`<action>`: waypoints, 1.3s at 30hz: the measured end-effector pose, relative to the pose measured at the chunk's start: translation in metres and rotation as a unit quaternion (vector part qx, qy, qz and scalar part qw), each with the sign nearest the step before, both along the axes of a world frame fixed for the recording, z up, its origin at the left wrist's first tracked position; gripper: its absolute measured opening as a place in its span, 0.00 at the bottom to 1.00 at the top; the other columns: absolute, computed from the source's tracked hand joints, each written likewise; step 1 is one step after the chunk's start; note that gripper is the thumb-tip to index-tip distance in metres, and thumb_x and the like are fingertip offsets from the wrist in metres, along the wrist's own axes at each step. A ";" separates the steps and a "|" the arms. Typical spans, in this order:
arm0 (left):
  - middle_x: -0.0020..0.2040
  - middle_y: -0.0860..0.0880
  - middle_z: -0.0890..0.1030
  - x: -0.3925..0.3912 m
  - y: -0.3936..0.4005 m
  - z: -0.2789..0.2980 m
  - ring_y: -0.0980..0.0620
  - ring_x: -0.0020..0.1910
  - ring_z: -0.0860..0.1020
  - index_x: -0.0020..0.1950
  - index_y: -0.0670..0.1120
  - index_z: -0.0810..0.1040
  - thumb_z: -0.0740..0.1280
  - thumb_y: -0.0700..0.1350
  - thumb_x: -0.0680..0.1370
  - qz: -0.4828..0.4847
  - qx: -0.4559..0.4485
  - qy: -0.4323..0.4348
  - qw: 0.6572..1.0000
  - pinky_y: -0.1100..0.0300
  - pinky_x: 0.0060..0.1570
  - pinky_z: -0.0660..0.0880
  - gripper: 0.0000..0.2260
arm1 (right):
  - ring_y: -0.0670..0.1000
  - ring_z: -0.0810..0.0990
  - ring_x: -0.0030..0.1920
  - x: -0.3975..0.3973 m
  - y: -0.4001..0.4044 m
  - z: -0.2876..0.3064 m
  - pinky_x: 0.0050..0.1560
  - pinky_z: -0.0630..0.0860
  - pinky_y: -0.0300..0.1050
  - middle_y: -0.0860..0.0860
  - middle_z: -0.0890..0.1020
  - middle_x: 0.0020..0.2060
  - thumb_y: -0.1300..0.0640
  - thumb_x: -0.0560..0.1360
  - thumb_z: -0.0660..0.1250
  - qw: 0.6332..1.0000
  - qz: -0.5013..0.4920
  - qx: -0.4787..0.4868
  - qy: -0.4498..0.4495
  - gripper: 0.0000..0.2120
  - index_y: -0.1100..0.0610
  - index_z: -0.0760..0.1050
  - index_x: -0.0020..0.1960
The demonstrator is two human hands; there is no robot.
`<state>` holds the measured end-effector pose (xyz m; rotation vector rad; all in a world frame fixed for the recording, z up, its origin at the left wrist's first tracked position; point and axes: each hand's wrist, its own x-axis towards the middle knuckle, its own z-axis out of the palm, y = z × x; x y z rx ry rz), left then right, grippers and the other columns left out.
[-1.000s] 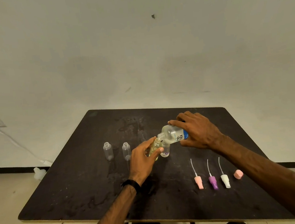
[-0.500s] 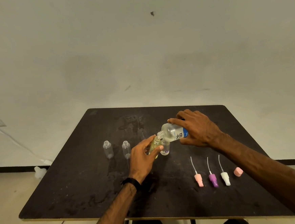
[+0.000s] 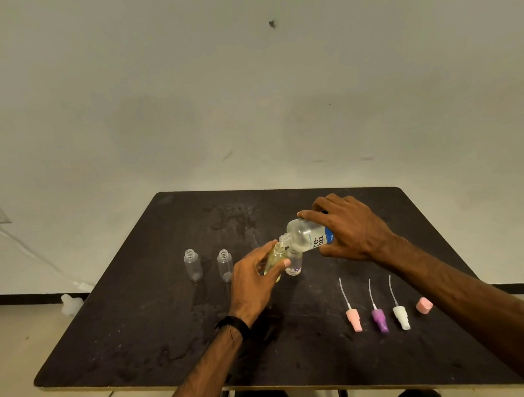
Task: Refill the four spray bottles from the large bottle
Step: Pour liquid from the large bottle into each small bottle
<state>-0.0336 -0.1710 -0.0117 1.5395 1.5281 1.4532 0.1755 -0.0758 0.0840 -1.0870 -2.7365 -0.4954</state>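
Two uncapped clear spray bottles (image 3: 193,264) (image 3: 225,261) upright, left-centre on dark table (image 3: 139,333), side by side, apart. Left hand (image 3: 254,282), black band at wrist, fingers wrapped round tilted yellowish spray bottle (image 3: 275,260). Fourth small bottle (image 3: 294,262) upright just beside. Large bottle (image 3: 307,235) tipped, mouth at held bottle's neck, clasped in right hand (image 3: 351,229), fingers curled round body. Pink (image 3: 353,318), purple (image 3: 379,320), white (image 3: 401,316) spray heads with dip tubes in row, pink cap (image 3: 424,305) beside, lying near right edge.
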 end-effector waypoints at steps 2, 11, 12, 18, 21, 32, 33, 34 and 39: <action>0.61 0.56 0.83 -0.001 0.000 -0.001 0.62 0.58 0.80 0.69 0.50 0.78 0.75 0.51 0.75 -0.002 -0.002 -0.002 1.000 0.60 0.60 0.79 0.23 | 0.52 0.75 0.56 -0.001 -0.001 0.001 0.51 0.75 0.48 0.51 0.76 0.57 0.38 0.66 0.71 1.000 -0.002 0.000 -0.005 0.38 0.48 0.67 0.72; 0.61 0.56 0.83 -0.002 0.001 -0.002 0.61 0.58 0.81 0.69 0.50 0.78 0.75 0.53 0.75 -0.004 -0.008 -0.004 1.000 0.56 0.59 0.80 0.24 | 0.52 0.74 0.57 -0.001 0.000 0.001 0.53 0.75 0.49 0.51 0.75 0.58 0.37 0.66 0.70 1.000 -0.001 -0.004 -0.011 0.38 0.48 0.66 0.73; 0.61 0.56 0.83 -0.002 0.001 -0.001 0.61 0.58 0.81 0.69 0.51 0.78 0.75 0.53 0.75 -0.002 -0.008 -0.004 1.000 0.57 0.59 0.80 0.24 | 0.52 0.74 0.56 -0.001 0.000 0.002 0.52 0.75 0.49 0.51 0.76 0.58 0.37 0.66 0.70 1.000 -0.001 -0.003 -0.010 0.38 0.48 0.67 0.72; 0.61 0.57 0.82 -0.002 0.000 -0.001 0.62 0.59 0.80 0.69 0.51 0.78 0.75 0.52 0.75 -0.005 -0.005 -0.001 1.000 0.60 0.60 0.79 0.24 | 0.51 0.75 0.54 -0.001 -0.001 0.000 0.50 0.75 0.48 0.51 0.76 0.56 0.38 0.65 0.70 1.000 -0.002 0.001 -0.004 0.37 0.48 0.68 0.72; 0.59 0.59 0.82 -0.002 0.000 0.001 0.63 0.58 0.80 0.69 0.52 0.78 0.76 0.51 0.75 -0.004 -0.003 -0.003 1.000 0.63 0.59 0.78 0.23 | 0.51 0.75 0.55 -0.002 0.001 0.000 0.51 0.75 0.48 0.51 0.76 0.57 0.38 0.66 0.70 1.000 -0.001 0.000 -0.004 0.37 0.48 0.67 0.72; 0.58 0.60 0.82 -0.001 0.000 0.000 0.64 0.57 0.80 0.68 0.53 0.78 0.75 0.50 0.75 -0.011 -0.004 -0.002 1.000 0.64 0.58 0.78 0.21 | 0.52 0.75 0.56 -0.001 -0.002 0.001 0.52 0.74 0.48 0.51 0.77 0.57 0.38 0.66 0.70 1.000 -0.001 -0.001 -0.006 0.37 0.49 0.68 0.72; 0.57 0.61 0.82 -0.001 0.000 0.001 0.64 0.57 0.80 0.68 0.53 0.78 0.75 0.50 0.75 -0.011 -0.004 -0.003 1.000 0.64 0.58 0.78 0.21 | 0.52 0.75 0.55 -0.001 -0.001 0.001 0.51 0.75 0.48 0.51 0.77 0.57 0.38 0.66 0.71 1.000 0.000 -0.002 -0.004 0.37 0.49 0.68 0.72; 0.57 0.61 0.82 -0.001 0.000 0.001 0.64 0.57 0.80 0.68 0.53 0.78 0.75 0.50 0.75 -0.010 -0.005 -0.005 1.000 0.64 0.58 0.78 0.21 | 0.52 0.75 0.55 -0.002 -0.001 0.001 0.51 0.75 0.49 0.51 0.77 0.57 0.38 0.65 0.71 1.000 0.001 -0.003 -0.003 0.37 0.49 0.68 0.72; 0.56 0.62 0.81 -0.002 -0.002 0.000 0.65 0.57 0.80 0.68 0.52 0.78 0.76 0.50 0.75 -0.006 -0.004 -0.002 1.000 0.67 0.57 0.77 0.21 | 0.52 0.75 0.55 -0.004 -0.002 0.001 0.51 0.75 0.49 0.52 0.77 0.57 0.38 0.66 0.71 1.000 0.002 -0.003 -0.007 0.37 0.49 0.68 0.72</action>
